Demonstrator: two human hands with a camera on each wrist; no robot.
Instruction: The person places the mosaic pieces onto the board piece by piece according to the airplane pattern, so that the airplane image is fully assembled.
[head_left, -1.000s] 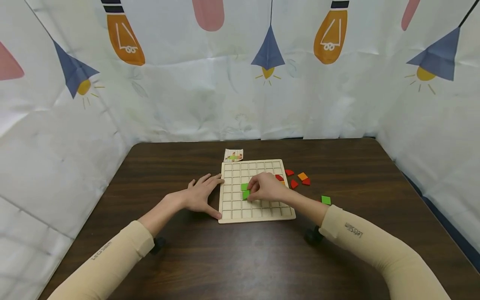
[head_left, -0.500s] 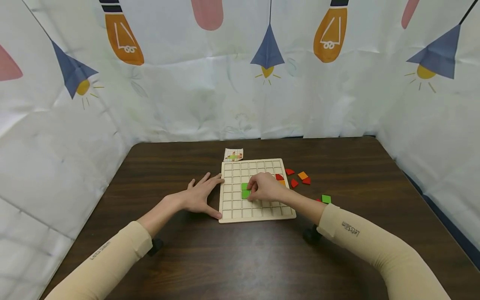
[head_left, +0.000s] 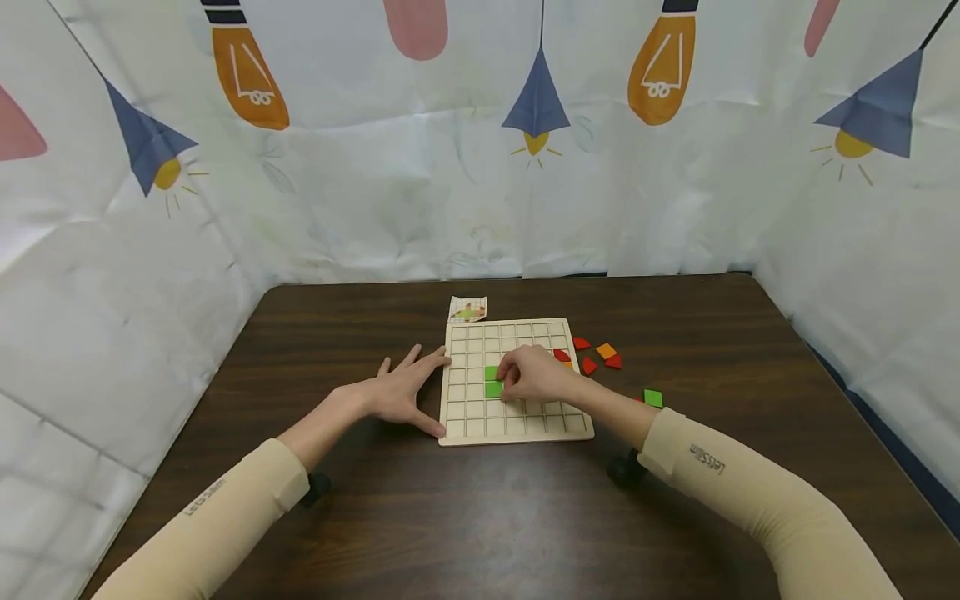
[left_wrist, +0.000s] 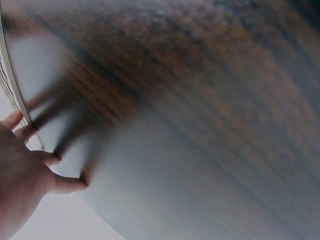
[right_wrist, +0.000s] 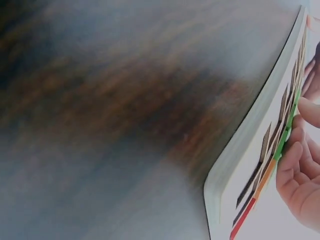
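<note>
A pale wooden grid board (head_left: 474,425) lies on the table. My left hand (head_left: 393,393) is spread at its left side, thumb and a finger touching the edge; in the left wrist view the left hand (left_wrist: 22,177) shows straight fingers. Over the board's middle, my right hand (head_left: 538,373) has thumb and curled fingers at a flat green square tile (head_left: 492,389), seeming to pinch its right side. Just above that sits another green tile (head_left: 491,373). On the board's right part lie a red rounded piece (head_left: 561,355) and an orange piece (head_left: 567,365), partly behind the right hand.
Right of the board lie several loose red pieces (head_left: 589,365), an orange square (head_left: 606,351) and a green square (head_left: 653,398) beside the right forearm. A small pattern card (head_left: 468,309) rests behind the board. A printed curtain (head_left: 420,192) surrounds the dark wooden table (head_left: 480,517).
The lower green tile, slightly askew a second ago, now lies in line with the one above it. Both hands have stayed almost in place.
</note>
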